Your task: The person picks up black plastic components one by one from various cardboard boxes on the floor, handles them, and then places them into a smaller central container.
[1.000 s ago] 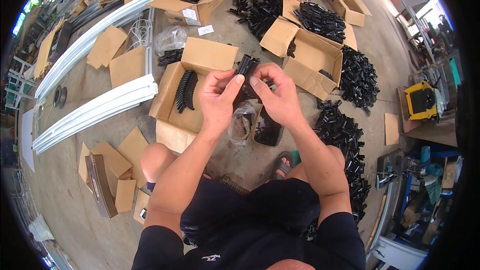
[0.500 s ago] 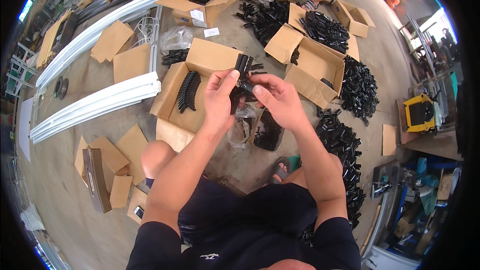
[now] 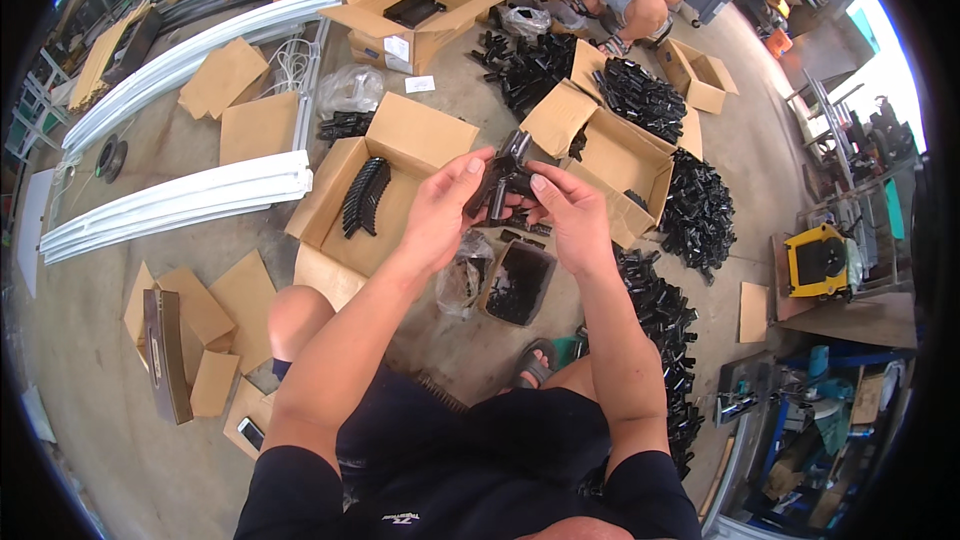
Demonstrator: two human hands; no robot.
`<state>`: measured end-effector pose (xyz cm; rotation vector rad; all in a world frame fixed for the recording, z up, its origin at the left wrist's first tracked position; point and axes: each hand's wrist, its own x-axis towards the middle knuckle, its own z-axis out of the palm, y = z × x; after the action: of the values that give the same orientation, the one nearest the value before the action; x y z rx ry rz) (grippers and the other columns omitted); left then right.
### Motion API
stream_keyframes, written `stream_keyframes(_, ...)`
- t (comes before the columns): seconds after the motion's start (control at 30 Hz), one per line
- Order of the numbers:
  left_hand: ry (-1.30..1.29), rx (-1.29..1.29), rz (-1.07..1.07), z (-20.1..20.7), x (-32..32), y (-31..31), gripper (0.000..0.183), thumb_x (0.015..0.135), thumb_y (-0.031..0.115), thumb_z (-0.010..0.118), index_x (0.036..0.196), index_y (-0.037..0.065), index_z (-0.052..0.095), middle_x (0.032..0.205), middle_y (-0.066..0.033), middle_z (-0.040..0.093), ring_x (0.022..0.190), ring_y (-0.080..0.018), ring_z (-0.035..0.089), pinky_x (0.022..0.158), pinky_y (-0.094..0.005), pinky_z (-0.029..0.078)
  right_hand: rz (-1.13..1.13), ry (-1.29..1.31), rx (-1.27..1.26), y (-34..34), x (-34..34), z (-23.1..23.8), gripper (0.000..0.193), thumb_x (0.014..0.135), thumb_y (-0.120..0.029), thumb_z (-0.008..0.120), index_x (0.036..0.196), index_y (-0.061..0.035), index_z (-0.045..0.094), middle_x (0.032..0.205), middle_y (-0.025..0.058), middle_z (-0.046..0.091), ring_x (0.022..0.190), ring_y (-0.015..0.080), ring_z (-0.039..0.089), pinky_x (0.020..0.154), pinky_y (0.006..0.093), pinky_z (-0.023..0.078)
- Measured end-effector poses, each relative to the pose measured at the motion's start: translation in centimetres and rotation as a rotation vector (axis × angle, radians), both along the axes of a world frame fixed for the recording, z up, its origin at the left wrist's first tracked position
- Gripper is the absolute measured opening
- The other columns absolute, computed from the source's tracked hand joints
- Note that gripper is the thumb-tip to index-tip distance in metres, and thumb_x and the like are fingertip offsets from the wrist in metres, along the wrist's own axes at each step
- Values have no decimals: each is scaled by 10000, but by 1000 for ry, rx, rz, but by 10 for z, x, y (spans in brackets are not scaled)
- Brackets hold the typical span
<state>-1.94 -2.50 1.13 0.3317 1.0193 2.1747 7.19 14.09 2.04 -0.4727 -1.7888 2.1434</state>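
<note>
A shiny black part with tube-like arms (image 3: 500, 176) is held up before me between both hands. My left hand (image 3: 448, 202) is closed on its left side, thumb on top. From the right, my right hand (image 3: 570, 212) pinches the same part with thumb and fingers; some fingertips are hidden behind it. Left of my hands, an open cardboard box (image 3: 408, 180) contains a neat row of similar black parts (image 3: 367, 198). Below the hands lie a shallow tray with dark contents (image 3: 518, 282) and a crumpled clear plastic bag (image 3: 462, 278).
Large piles of black parts (image 3: 700, 215) lie to the right around another open carton (image 3: 628, 162). White metal profiles (image 3: 180, 205) stretch along the left. A person (image 3: 640, 0) squats at the far side. A phone (image 3: 251, 432) rests on cardboard at lower left.
The black part has been turned, so its branching arms now show between my hands. My view has shifted slightly, bringing more of the squatting person into sight.
</note>
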Motion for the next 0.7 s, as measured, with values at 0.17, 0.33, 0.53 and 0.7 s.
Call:
stream_keyframes(0.17, 262, 79, -217, 0, -1, -5, 804, 871, -20, 741, 1556, 12, 322, 1563, -130, 376, 1271, -197, 556, 1066, -365, 496, -40, 14, -238, 20, 4, 8, 297, 1000, -149, 648, 1229, 39, 668, 944, 72, 715, 755, 115, 647, 629, 240, 517)
stream_keyframes(0.33, 599, -143, -50, 7, 5, -4, 718, 839, -78, 725, 1495, 83, 481, 1562, -78, 421, 1123, -110, 574, 952, -281, 517, 32, 3, -358, 30, 12, 8, 283, 1014, -173, 627, 1212, 26, 666, 934, 74, 716, 725, 116, 646, 584, 232, 495)
stream_keyframes(0.53, 892, -359, 45, 5, 1, -4, 514, 848, -19, 735, 1344, 89, 651, 1329, -65, 643, 916, -84, 578, 826, -240, 488, 104, -116, -402, 18, 20, 14, 266, 1017, -235, 632, 1140, -5, 685, 855, 69, 712, 610, 102, 599, 481, 228, 416)
stream_keyframes(0.7, 791, -296, 110, -6, 4, 0, 381, 910, 59, 726, 1285, 36, 666, 1175, -50, 697, 893, -79, 615, 826, -239, 504, 175, -190, -247, 12, 23, 27, 324, 1024, -306, 621, 1134, -7, 682, 819, 69, 700, 588, 89, 577, 464, 218, 382)
